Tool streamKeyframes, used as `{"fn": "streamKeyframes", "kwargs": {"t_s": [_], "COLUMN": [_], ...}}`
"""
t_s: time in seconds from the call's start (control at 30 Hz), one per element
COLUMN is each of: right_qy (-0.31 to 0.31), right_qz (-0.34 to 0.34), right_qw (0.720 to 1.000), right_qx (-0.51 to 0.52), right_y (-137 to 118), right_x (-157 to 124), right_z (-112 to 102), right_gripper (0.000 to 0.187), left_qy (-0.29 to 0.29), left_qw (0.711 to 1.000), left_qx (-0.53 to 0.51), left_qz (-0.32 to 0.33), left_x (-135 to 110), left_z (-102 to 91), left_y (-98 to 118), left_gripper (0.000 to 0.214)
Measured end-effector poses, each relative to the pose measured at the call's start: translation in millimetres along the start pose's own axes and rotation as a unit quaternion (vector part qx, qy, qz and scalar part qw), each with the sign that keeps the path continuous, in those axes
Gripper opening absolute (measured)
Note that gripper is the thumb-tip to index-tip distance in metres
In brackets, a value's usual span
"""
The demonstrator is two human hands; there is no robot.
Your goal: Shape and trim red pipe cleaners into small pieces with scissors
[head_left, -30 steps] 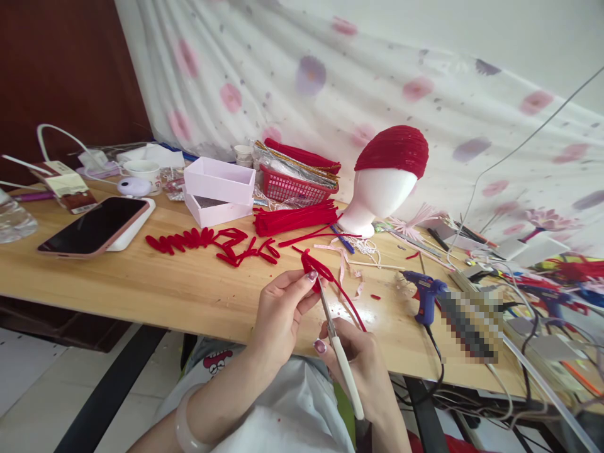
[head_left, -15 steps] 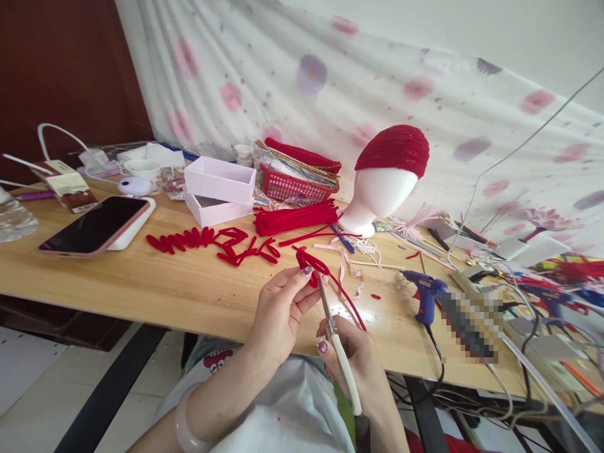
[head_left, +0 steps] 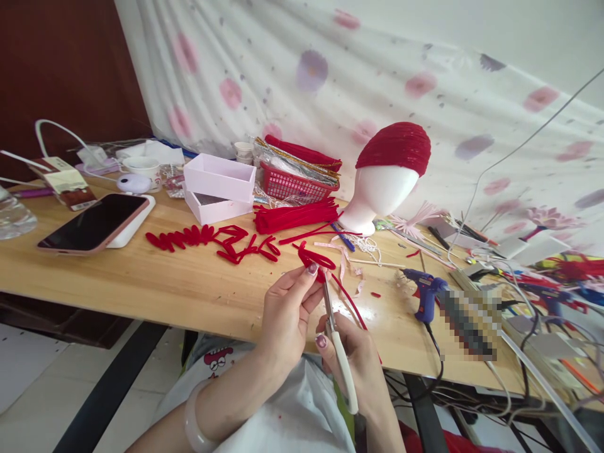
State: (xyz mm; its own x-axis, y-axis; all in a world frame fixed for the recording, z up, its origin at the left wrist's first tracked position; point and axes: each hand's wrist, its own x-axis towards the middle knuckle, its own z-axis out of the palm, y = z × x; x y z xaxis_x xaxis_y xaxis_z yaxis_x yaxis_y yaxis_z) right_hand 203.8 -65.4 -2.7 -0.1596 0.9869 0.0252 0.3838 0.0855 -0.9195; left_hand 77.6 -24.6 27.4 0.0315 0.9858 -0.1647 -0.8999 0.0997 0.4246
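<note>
Between the thumb and fingers of my left hand [head_left: 290,308] is a red pipe cleaner [head_left: 321,255], bent into loops, with a long tail hanging down to the right. My right hand [head_left: 356,349] is wrapped around white-handled scissors [head_left: 342,358]. Their metal blades point up and touch or nearly touch the pipe cleaner beside my left fingertips; whether the blades are apart I cannot tell. Left of my hands, a row of bent red pipe cleaner pieces [head_left: 193,236] lies on the table [head_left: 141,283].
A red bundle of pipe cleaners [head_left: 295,217] lies before a red basket [head_left: 302,184]. Behind stands a white mannequin head [head_left: 377,195] with a red wrapped cap. To the right lies a blue glue gun [head_left: 427,296] with its cord. Left are white boxes [head_left: 219,189] and a phone [head_left: 94,223].
Both hands have shifted slightly right. The looped pipe cleaner has turned a little, its loop now lying more sideways. The scissors remain in my right hand, their blades more upright.
</note>
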Motion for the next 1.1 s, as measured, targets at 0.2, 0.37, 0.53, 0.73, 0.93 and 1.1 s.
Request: {"fn": "streamKeyframes", "kwargs": {"t_s": [0.2, 0.37, 0.53, 0.73, 0.93, 1.1], "right_qy": [0.006, -0.001, -0.018, 0.003, 0.010, 0.007], "right_qz": [0.007, 0.011, -0.002, 0.017, 0.016, 0.003], "right_qw": [1.000, 1.000, 1.000, 1.000, 0.999, 0.999], "right_qx": [-0.022, -0.019, -0.011, 0.001, -0.026, -0.051], "right_y": [-0.4, 0.5, -3.9, -6.3, -7.1, -5.6], "right_x": [0.1, 0.8, 1.0, 0.5, 0.2, 0.0], "right_z": [-0.4, -1.3, -2.0, -0.2, -2.3, -4.2], "right_gripper": [0.033, 0.030, 0.029, 0.031, 0.029, 0.027], "left_qy": [0.004, 0.014, 0.008, 0.011, 0.005, 0.013], "left_qw": [1.000, 1.000, 1.000, 0.999, 0.999, 0.999], "left_qx": [0.000, 0.001, 0.014, 0.024, 0.031, 0.034], "left_qz": [-0.004, -0.007, -0.019, -0.024, -0.020, -0.017], "left_x": [0.8, 2.4, 3.3, 3.2, 4.7, 4.1], "left_z": [-0.5, -3.1, -4.9, -4.5, -5.3, -4.0], "left_y": [1.5, 2.7, 5.8, 6.7, 5.7, 5.7], "left_gripper": [0.013, 0.015, 0.013, 0.011, 0.011, 0.013]}}
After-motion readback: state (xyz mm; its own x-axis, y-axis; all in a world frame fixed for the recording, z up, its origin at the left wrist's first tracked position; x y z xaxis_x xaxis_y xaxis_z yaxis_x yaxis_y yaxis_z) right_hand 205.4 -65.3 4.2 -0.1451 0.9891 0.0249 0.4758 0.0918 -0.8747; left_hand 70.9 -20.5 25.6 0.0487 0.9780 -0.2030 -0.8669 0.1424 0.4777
